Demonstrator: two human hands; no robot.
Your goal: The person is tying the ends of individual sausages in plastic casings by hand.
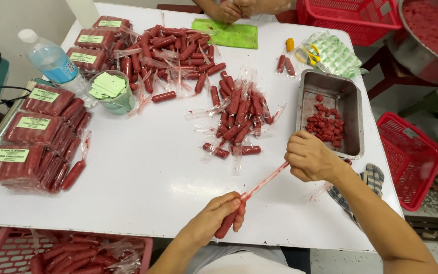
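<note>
Together we held one red sausage (227, 224) in its clear plastic sleeve above the near edge of the white surface (148, 172). Our left hand (214, 218) had a closed grip around the filled end, and our right hand (310, 156) pinched the long empty tail of the sleeve, stretched taut between the two.

Just beyond our right hand sat a steel tray (353, 109) holding a small heap of red meat pieces. Past it a loose pile of wrapped sausages (239, 119) lay mid-surface, and a larger pile (176, 50) lay farther back. A clear cup (111, 91) held pale green paper labels, beside a water bottle (51, 61). Labelled packs of sausages (36, 137) were stacked at the left.

A pink crate (6, 248) at the near left, cut off by the frame, held more sausages. A big metal bowl (406, 40) of red mince was only partly in view at top right. Another person's hands (229, 9) showed at the far edge, above a green board (226, 34); what they held we could not make out.
</note>
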